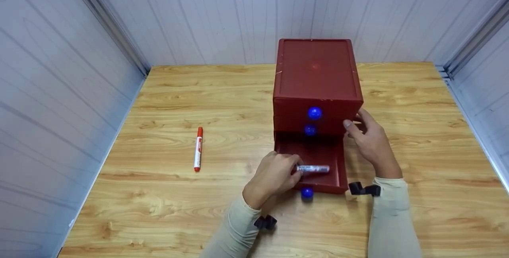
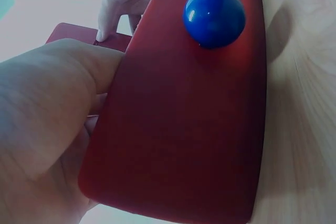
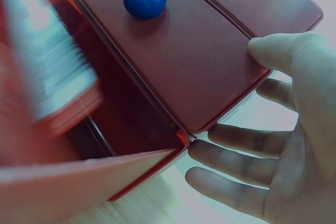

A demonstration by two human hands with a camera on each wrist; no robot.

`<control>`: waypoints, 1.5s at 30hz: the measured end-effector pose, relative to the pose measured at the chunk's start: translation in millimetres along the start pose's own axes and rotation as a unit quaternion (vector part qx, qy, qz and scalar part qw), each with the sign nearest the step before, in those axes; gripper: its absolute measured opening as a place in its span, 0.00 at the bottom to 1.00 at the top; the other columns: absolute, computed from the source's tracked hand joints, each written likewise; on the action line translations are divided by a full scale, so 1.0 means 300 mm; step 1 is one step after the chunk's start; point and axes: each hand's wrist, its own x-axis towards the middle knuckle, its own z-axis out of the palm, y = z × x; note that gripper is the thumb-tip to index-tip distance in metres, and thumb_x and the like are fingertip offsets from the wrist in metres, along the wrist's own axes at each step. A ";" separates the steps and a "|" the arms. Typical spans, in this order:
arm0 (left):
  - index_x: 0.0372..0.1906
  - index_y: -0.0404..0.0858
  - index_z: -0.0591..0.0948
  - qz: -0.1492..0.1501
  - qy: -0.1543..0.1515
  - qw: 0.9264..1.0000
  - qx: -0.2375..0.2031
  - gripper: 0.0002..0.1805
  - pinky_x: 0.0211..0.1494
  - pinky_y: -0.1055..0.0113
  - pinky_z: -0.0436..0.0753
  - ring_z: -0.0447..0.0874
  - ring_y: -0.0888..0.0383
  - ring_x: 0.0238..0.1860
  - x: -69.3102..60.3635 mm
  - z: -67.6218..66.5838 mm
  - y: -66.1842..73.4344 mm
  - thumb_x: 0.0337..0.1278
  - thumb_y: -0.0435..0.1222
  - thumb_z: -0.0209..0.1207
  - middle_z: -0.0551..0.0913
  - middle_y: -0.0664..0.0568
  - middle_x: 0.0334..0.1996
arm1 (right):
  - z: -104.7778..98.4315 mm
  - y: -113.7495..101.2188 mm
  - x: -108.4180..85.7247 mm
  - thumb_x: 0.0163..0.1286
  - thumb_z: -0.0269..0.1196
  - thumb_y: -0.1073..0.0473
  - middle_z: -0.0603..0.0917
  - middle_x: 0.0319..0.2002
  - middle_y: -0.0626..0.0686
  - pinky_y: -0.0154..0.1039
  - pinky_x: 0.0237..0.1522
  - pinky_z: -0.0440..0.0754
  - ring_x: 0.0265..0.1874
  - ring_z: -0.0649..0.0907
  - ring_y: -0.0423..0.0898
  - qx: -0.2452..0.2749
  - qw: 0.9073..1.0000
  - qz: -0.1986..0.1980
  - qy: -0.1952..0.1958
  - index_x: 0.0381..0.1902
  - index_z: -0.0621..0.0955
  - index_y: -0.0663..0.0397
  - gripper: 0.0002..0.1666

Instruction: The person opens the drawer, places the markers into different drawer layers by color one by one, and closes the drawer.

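Note:
A red cabinet (image 1: 316, 69) with blue knobs stands right of centre in the head view, its bottom drawer (image 1: 326, 152) pulled out. Over that drawer my left hand (image 1: 274, 172) grips a marker (image 1: 313, 169) by one end; its white label and red end (image 3: 79, 106) blur in the right wrist view. The left wrist view shows mostly the drawer's front (image 2: 173, 119), which hides the marker and fingertips. At the cabinet's right side, my right hand (image 1: 373, 142) rests its thumb on the front corner, its other fingers fairly straight along the side.
Another marker (image 1: 198, 149), red-capped with a white body, lies on the wooden table (image 1: 159, 194) left of the cabinet. Pale panel walls (image 1: 214, 19) enclose the table's back and sides. Black straps (image 1: 364, 189) stick out from both wrists.

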 end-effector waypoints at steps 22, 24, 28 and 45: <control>0.39 0.46 0.86 -0.004 -0.024 1.000 0.010 0.08 0.36 0.63 0.75 0.82 0.62 0.29 0.008 -0.009 0.006 0.55 0.42 0.64 0.86 0.62 0.30 | 0.003 -0.005 -0.004 0.76 0.57 0.46 0.78 0.60 0.61 0.34 0.44 0.82 0.50 0.81 0.48 -0.004 1.000 -0.004 0.000 0.75 0.66 0.48 0.34; 0.40 0.46 0.87 -0.003 -0.019 1.000 0.003 0.08 0.36 0.63 0.75 0.82 0.62 0.29 0.006 -0.008 0.006 0.55 0.41 0.64 0.86 0.63 0.30 | 0.004 -0.007 -0.003 0.76 0.57 0.46 0.78 0.60 0.61 0.35 0.44 0.82 0.50 0.81 0.50 -0.003 1.000 -0.004 -0.001 0.75 0.66 0.48 0.34; 0.40 0.46 0.87 -0.004 -0.012 1.000 -0.010 0.08 0.38 0.64 0.75 0.82 0.63 0.30 0.007 -0.007 0.006 0.55 0.41 0.64 0.86 0.62 0.31 | 0.002 -0.008 -0.003 0.76 0.57 0.46 0.77 0.60 0.62 0.37 0.45 0.82 0.51 0.80 0.52 -0.002 1.000 -0.005 -0.001 0.74 0.67 0.49 0.33; 0.37 0.47 0.86 0.021 0.029 0.999 -0.014 0.05 0.38 0.64 0.76 0.84 0.64 0.32 -0.001 0.006 0.000 0.59 0.39 0.60 0.86 0.63 0.30 | 0.000 -0.006 -0.004 0.76 0.57 0.46 0.78 0.61 0.61 0.37 0.44 0.83 0.50 0.81 0.51 -0.003 1.000 -0.001 -0.001 0.75 0.66 0.47 0.33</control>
